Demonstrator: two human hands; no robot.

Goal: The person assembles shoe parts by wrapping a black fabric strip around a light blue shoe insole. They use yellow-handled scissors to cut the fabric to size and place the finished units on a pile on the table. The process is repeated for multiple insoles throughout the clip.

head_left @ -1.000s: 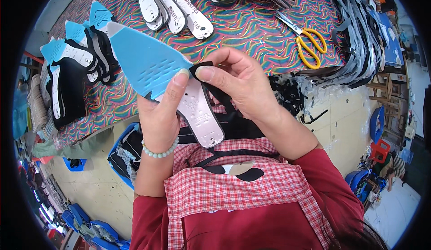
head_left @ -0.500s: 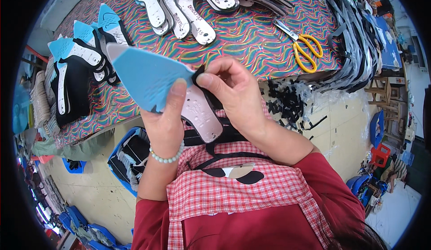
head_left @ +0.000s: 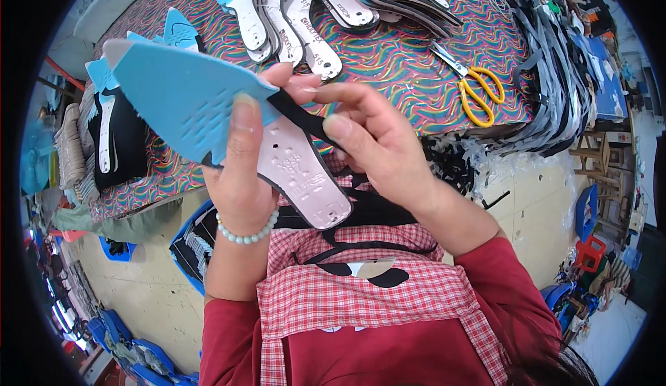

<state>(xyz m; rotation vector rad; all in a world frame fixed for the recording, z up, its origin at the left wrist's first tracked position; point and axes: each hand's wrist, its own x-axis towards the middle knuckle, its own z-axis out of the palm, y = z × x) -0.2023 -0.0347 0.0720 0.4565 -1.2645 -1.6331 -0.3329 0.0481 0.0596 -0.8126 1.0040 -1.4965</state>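
My left hand [head_left: 239, 178] grips a shoe insole [head_left: 201, 108] with a blue front and a pale pink heel part, thumb pressed on its blue face. It is held up in front of my chest, toe pointing upper left. My right hand [head_left: 374, 143] pinches a black strap [head_left: 302, 117] that runs across the insole at the join of blue and pink. More black straps [head_left: 368, 209] hang below the insole, over my lap.
A table with a wavy multicoloured cloth [head_left: 402, 74] holds rows of blue and pale insoles [head_left: 291, 11], yellow-handled scissors [head_left: 475, 88], a stack of black-and-white pieces [head_left: 114, 136] at left and dark strap bundles [head_left: 555, 74] at right. A blue crate [head_left: 191, 240] sits by my knees.
Both hands have lifted the insole closer to the camera, so it looks larger. My right fingers shifted along the black strap toward the insole's edge.
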